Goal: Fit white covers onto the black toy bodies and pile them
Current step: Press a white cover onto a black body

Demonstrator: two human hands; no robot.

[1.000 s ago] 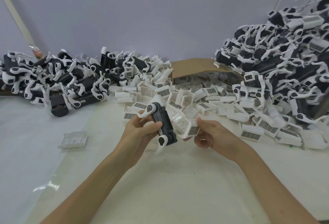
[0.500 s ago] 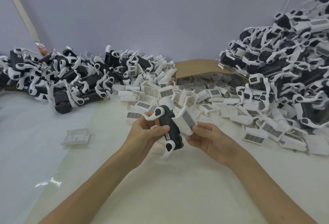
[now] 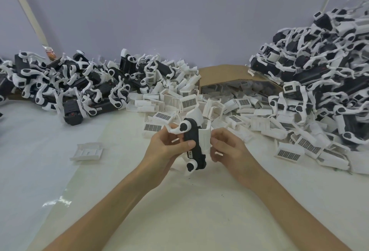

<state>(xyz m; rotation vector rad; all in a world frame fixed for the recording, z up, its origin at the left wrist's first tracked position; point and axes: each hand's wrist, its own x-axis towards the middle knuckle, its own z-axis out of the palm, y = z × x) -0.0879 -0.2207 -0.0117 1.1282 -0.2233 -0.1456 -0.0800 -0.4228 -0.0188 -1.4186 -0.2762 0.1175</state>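
**Two parts held together**

In front of the cardboard box (image 3: 219, 73), above the surface (image 3: 179, 210), the left hand (image 3: 165, 149) grips the black toy body (image 3: 192, 141), thumb across it. The right hand (image 3: 227, 149) pinches a white cover (image 3: 205, 138) against its side.

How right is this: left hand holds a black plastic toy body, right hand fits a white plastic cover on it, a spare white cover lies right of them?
No: the left hand holds the black plastic toy body, the right hand fits the white plastic cover, but the head view shows the spare white cover left of them.
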